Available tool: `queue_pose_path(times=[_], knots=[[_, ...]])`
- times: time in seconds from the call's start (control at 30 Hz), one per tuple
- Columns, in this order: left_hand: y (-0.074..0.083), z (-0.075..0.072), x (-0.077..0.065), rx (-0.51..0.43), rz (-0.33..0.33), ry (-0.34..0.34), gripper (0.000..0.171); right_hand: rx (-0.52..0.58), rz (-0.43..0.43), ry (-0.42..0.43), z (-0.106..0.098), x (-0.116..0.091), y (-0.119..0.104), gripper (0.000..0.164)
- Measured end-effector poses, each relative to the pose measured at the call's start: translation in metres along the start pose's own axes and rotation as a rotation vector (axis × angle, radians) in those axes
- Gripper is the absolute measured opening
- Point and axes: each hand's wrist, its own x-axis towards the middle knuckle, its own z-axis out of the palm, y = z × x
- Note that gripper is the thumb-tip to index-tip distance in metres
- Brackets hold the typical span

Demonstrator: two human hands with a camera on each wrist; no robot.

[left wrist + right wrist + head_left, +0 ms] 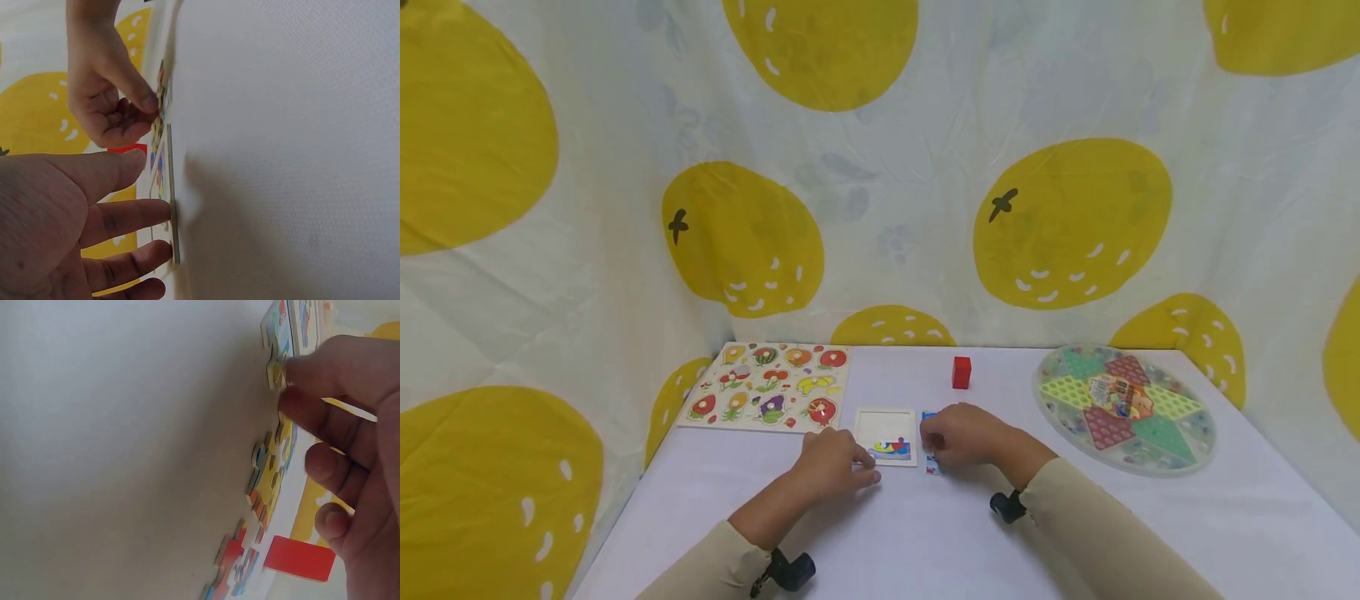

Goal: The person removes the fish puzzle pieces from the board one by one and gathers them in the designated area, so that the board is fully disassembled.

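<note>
A small white puzzle frame [886,412] lies flat on the table, with colourful joined pieces [891,450] along its near edge. My left hand [835,462] is at its left near corner, fingers spread; in the left wrist view two fingertips [161,251] touch the frame's edge. Just right of the frame, my right hand [966,435] is over loose jigsaw pieces [932,467]. In the right wrist view its thumb and index finger pinch at a puzzle piece [275,374], partly hidden by them. More loose pieces [265,481] lie under that hand.
A red block [962,372] stands behind the right hand. At the back left lies a fruit peg-puzzle board [793,385]. To the right sits a round clear game board with a coloured star [1123,408]. A patterned curtain [895,250] encloses the white table [940,542].
</note>
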Motion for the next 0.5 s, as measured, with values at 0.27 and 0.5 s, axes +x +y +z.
queue_pose_path(times=[0.27,0.5], knots=[[-0.001,0.000,0.002,0.036,0.009,-0.013,0.031,0.094,-0.097,0.065,-0.006,0.009,-0.020,0.015],[-0.002,-0.002,0.002,0.060,0.044,-0.039,0.033,0.077,-0.122,0.028,-0.003,0.026,-0.040,0.024]])
